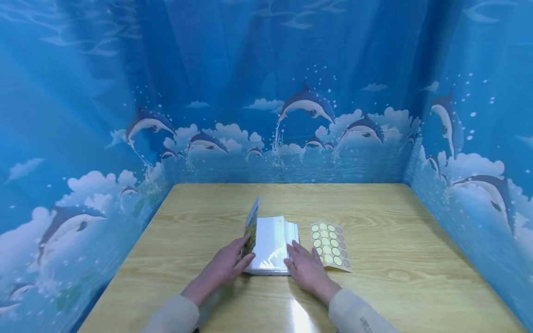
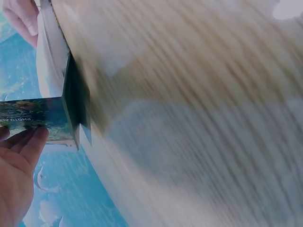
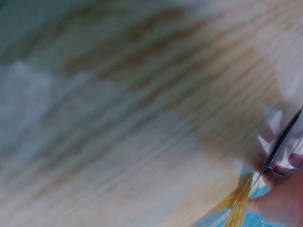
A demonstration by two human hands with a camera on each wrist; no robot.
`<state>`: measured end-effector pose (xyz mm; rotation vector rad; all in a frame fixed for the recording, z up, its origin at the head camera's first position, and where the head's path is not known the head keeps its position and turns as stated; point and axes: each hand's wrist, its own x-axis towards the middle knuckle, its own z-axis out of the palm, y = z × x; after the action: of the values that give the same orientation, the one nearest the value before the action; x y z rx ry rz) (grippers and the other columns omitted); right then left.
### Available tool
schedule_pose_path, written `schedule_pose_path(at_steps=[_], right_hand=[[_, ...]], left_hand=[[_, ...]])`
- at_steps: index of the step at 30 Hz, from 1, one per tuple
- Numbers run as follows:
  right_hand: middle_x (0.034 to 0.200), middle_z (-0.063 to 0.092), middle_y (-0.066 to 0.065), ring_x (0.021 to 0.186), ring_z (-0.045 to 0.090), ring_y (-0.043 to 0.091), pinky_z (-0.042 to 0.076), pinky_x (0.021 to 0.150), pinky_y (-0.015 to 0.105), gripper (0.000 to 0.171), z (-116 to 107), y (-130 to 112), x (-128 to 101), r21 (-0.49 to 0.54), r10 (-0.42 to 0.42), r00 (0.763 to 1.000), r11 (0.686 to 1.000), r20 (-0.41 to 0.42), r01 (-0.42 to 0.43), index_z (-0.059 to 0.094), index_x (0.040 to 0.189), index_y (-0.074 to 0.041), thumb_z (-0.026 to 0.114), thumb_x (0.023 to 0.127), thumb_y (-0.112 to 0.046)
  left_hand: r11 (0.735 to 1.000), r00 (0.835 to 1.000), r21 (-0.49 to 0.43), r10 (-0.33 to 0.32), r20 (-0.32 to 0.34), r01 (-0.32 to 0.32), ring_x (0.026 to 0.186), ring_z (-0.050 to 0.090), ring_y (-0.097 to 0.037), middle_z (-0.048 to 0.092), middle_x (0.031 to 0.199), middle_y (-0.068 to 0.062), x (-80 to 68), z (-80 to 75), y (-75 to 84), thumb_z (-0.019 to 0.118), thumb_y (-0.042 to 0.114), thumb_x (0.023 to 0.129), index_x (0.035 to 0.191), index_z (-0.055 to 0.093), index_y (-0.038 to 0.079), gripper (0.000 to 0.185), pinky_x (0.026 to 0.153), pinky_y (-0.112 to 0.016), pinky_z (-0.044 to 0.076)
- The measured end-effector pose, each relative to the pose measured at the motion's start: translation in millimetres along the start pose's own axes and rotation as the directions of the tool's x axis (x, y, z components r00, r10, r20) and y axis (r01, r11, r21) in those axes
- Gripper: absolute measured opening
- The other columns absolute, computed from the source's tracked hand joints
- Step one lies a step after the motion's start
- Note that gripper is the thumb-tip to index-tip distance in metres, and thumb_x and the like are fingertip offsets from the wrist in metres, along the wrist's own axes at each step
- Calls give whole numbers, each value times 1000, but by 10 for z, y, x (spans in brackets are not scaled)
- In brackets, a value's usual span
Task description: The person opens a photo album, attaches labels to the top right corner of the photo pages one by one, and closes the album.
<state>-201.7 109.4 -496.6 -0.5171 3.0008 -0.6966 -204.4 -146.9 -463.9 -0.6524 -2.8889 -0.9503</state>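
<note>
A photo album (image 1: pixel 270 247) lies on the wooden table (image 1: pixel 374 286), its clear white sleeve pages showing. Its printed cover (image 1: pixel 251 226) stands nearly upright on the left. My left hand (image 1: pixel 225 267) props that cover with straight fingers at its lower edge; in the left wrist view the fingers (image 2: pixel 28 144) lie against the cover (image 2: pixel 40 118). My right hand (image 1: pixel 306 269) rests flat on the right edge of the pages. In the right wrist view its fingers (image 3: pixel 281 198) touch a thin page edge. The wrist views are blurred.
A tan sheet of round yellow-green stickers (image 1: pixel 331 245) lies just right of the album, beside my right hand, and shows as a yellow strip (image 3: pixel 239 208) in the right wrist view. Blue dolphin-print curtains (image 1: pixel 291 115) wall the table on three sides.
</note>
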Motion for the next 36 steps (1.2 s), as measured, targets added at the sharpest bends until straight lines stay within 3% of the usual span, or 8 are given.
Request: schedule_pose_path(at_steps=[4,11,14,18,21,24,31,36], right_hand=[[156,34,17,145,30,34,11,115,66,54,-11,10,2,-18,10,1000,1000,8,-10,41,148,-1,44,105,-34],[157,33,15,145,28,32,9,116,64,56,-28,58,11,-23,41,999,999,20,-40,39,150,-3,43,105,-36],[156,34,16,145,30,32,9,116,65,55,-28,77,21,-27,40,999,999,17,-40,40,149,-3,44,105,-36],[156,34,16,144,30,33,9,115,66,55,-38,82,19,-21,46,999,999,17,-45,41,149,-3,45,105,-35],[156,35,16,144,31,33,9,115,66,54,-45,82,10,-18,47,999,999,15,-47,42,148,-3,46,105,-34],[155,36,16,144,32,33,9,115,67,54,-51,85,0,-17,48,999,999,12,-48,42,148,-3,46,104,-34],[156,35,16,144,31,33,8,115,67,54,-56,97,-11,-10,46,999,999,16,-46,42,148,-3,46,104,-34],[154,37,18,142,34,35,8,114,68,52,-69,98,-13,12,32,999,999,6,-32,44,146,-2,48,104,-32]], left_hand=[[994,999,-102,-35,-29,32,121,57,-37,50,143,-22,-15,-34,-34,52,29,103,151,35,-1,58,104,-50,45],[967,978,-251,-101,-183,53,121,57,-38,61,129,-25,-70,-155,-104,52,11,100,143,44,-6,48,104,-51,44],[936,961,-334,-186,-203,111,126,52,-41,56,135,-26,-112,-241,-144,50,14,102,144,43,-6,48,108,-53,39],[874,937,-438,-308,-163,211,136,42,-40,46,145,-25,-155,-341,-218,47,18,104,148,38,-5,50,111,-51,34],[827,924,-504,-359,-133,249,137,40,-39,42,148,-26,-185,-394,-291,47,14,104,148,36,-6,50,110,-49,36],[804,914,-530,-387,-123,269,134,43,-41,44,146,-28,-219,-433,-365,49,11,102,147,36,-8,50,106,-48,41],[776,900,-549,-425,-95,309,105,66,-39,56,129,-34,-308,-450,-554,55,-1,96,139,43,-15,46,85,-42,58],[831,881,-371,-469,-67,414,69,62,-22,66,83,-15,-325,-468,-641,63,2,92,132,53,-13,43,61,-33,54]])
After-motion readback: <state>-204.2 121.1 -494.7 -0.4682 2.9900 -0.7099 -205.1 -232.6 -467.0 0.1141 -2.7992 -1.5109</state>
